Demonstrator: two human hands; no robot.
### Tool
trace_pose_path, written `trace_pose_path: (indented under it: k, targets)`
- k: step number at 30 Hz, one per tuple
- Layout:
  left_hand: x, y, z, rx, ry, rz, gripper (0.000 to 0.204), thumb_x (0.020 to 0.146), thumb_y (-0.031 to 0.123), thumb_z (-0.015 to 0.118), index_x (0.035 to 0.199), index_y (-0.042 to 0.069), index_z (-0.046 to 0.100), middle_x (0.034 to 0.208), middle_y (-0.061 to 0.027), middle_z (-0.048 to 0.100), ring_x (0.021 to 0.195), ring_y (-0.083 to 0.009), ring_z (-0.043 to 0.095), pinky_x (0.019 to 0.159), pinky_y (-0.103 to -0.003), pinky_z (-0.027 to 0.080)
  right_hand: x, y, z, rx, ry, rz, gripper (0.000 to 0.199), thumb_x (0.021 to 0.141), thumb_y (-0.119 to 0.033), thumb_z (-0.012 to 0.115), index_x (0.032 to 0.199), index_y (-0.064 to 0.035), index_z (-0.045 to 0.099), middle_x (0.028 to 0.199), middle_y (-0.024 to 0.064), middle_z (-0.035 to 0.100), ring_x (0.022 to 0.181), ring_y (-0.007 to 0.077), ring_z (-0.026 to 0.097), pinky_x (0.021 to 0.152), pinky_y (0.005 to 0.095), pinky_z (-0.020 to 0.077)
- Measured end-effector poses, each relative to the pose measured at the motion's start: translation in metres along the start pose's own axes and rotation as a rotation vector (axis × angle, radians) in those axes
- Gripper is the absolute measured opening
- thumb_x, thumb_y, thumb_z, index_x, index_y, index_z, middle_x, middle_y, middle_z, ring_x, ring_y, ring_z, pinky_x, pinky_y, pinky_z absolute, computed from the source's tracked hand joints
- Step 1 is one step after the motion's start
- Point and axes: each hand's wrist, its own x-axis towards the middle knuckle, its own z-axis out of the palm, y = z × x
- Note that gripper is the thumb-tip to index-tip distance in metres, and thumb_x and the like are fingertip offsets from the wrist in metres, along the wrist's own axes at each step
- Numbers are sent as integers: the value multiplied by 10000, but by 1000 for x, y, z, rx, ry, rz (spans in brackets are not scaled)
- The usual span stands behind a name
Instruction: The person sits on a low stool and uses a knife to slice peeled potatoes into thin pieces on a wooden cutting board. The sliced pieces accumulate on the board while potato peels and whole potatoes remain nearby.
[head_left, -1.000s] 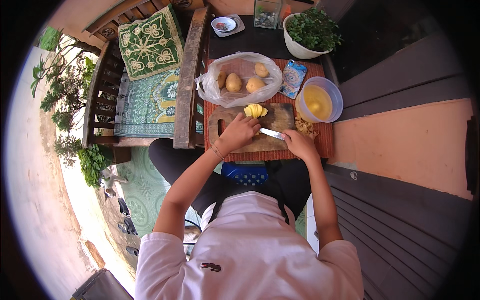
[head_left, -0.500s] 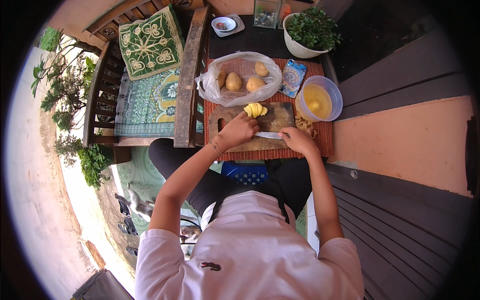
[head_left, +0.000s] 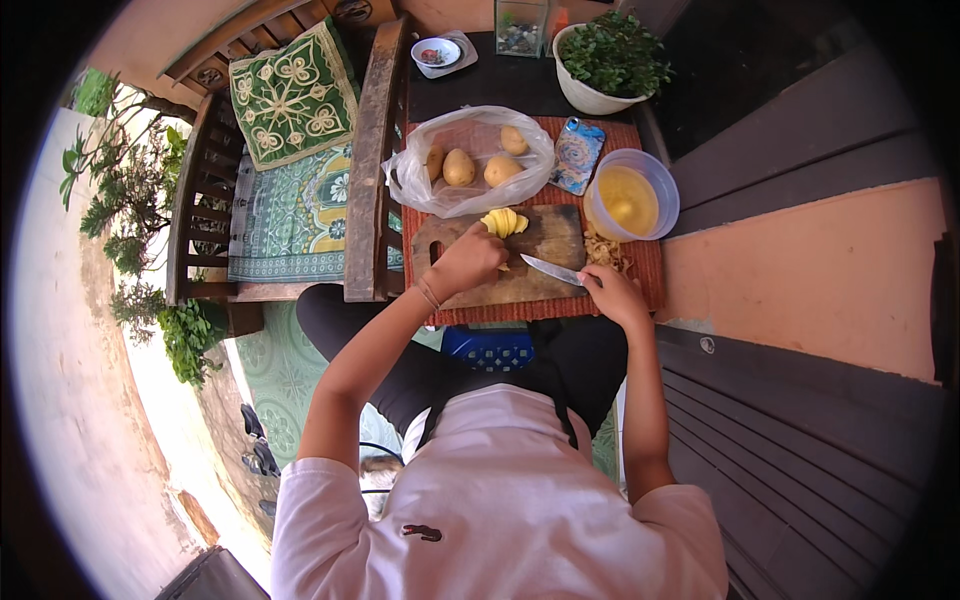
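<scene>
A wooden cutting board [head_left: 545, 240] lies on a reddish woven mat. My left hand [head_left: 468, 262] presses down on the board, holding a piece of peeled potato that is mostly hidden under the fingers. Just beyond it sits a small stack of yellow potato slices [head_left: 504, 221]. My right hand [head_left: 612, 293] grips a knife [head_left: 552, 270] whose blade points left toward my left hand, raised slightly over the board.
A clear plastic bag [head_left: 470, 160] holds three whole potatoes. A pale bowl with yellowish water [head_left: 630, 196], a heap of peelings [head_left: 606, 251], a patterned pouch [head_left: 578, 155], a potted plant [head_left: 610, 58] and a small dish [head_left: 436, 52] stand around. A wooden bench with cushions [head_left: 290, 150] is at left.
The knife has drawn back to the right, away from my left hand. My left hand has shifted slightly on the board.
</scene>
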Motion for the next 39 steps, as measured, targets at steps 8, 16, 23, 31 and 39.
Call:
trace_pose_path:
  k: [8,16,23,31,39]
  targets:
    - [24,-10,-43,-291,236,-82,219,589,92,717,796,21,703,765,-145,670,739,-322,626,758,-373,491,-8,-15,11,82,85,-173,275,938,-330,513,983,-81,619,870,173,658,825,373,629,694,451,487]
    - [94,5,-82,-337,238,-1,219,595,58,716,807,6,701,762,-156,673,716,-303,653,696,-360,516,4,-28,53,60,256,-491,242,871,-224,614,1057,-71,594,956,156,603,908,362,597,739,465,466]
    - [152,26,-73,-287,188,77,114,652,64,673,671,1,580,657,-167,595,686,-350,610,632,-407,476,12,-35,73,-57,395,-604,253,830,-178,650,1070,-114,604,934,77,530,934,274,543,803,427,414]
    - [190,33,-49,-90,229,69,60,688,70,615,712,40,662,718,-166,643,716,-343,639,694,-398,514,7,-34,79,-70,379,-605,331,811,-187,671,1136,-146,621,959,48,508,990,248,492,811,413,389]
    - [209,49,-23,38,282,128,88,713,81,600,712,50,682,732,-178,659,727,-327,665,690,-406,535,-40,-53,-21,245,835,-733,187,811,-45,654,996,-64,672,885,63,589,869,252,562,822,397,399]
